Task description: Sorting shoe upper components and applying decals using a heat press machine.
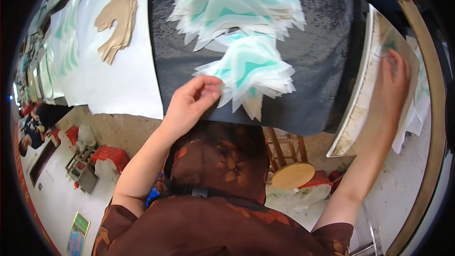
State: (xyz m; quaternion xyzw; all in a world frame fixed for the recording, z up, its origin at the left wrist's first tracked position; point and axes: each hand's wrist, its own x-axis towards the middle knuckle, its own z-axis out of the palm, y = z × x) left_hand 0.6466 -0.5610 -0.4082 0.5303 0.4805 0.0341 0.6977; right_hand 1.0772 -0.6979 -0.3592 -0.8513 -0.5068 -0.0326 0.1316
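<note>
The left hand [190,100] curls inward at frame centre beside the cut-piece stack [253,64]. The right hand [397,78] extends over the pale panel [372,73], frame right. Neither grip's closure can be determined.

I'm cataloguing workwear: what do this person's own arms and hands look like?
The left hand and right hand are ungloved; the forearms are bare. The short sleeves are dark brown with an orange-brown leaf-like print. No watch or bracelet shows.

left hand [194,103] at edge of small green-white sheet stack [253,64], larger stack [241,7] beyond; right hand [398,78] over pale panel [361,111], tan cutouts [125,16] left
</note>
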